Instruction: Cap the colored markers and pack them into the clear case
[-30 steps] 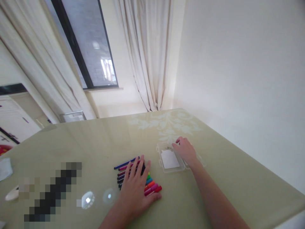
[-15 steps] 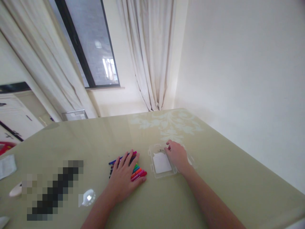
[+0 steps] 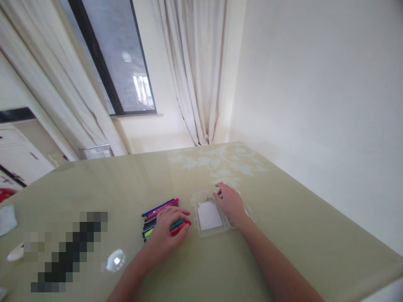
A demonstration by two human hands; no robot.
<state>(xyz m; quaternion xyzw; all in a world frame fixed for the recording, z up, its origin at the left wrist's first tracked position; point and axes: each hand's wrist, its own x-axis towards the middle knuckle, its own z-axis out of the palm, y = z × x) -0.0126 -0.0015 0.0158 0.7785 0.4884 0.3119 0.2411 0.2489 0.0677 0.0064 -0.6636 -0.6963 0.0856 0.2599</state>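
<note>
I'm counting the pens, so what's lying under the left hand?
Coloured pens show beneath the left hand: green and red between thumb and fingers, dark ends at its other side. The hand hides the rest, so I can't count them.

Smooth, plastic-looking pens and a clear plastic case on a glossy tabletop.
The tabletop looks smooth, mirroring a bright light; the case is see-through over matt paper; the curtains are matt cloth, the window pane reflective glass, the wall smooth and matt.
</note>
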